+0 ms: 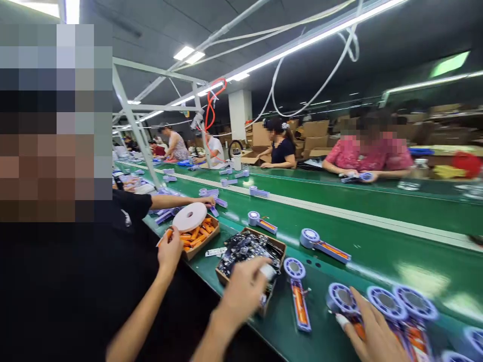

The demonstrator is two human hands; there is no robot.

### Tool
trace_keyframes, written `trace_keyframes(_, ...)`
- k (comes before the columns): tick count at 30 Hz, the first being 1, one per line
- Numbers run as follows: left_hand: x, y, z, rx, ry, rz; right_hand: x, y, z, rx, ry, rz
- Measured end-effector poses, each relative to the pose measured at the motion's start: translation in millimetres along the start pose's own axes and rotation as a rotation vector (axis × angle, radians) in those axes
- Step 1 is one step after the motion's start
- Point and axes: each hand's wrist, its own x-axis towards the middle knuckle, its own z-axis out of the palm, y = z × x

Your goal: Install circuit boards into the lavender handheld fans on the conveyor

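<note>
left hand point(247, 282) blurs over black parts point(247, 247), grip unclear; cut-off right hand point(373, 332), fingers parted, touches purple fan point(340, 297).

A small white covering point(342, 321) wraps the thumb tip of the bare right hand point(372, 327).

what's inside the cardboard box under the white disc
Orange cylinders show in the uncovered part of the cardboard box. The white disc hides the rest, and whatever lies beneath the top cylinders can't be seen.

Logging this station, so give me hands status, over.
Left hand over box of black parts, grip unclear. Right hand at purple fan. Other fans close beside.
</note>
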Motion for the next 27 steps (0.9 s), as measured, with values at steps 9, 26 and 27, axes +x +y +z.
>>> trace_keyframes(9, 5, 2, 12.1, -0.104, 0.047, 0.147, -28, -15, -9, 0.080, 0.076, 0.060)
trace_keyframes(26, -12, 15, 101.1, 0.227, -0.231, 0.278, -40, -52, -58, 0.068, 0.156, 0.011)
trace_keyframes(27, -16, 9, 119.1, 0.259, -0.283, 0.258, -37, -51, -60, 0.087, 0.133, 0.029)
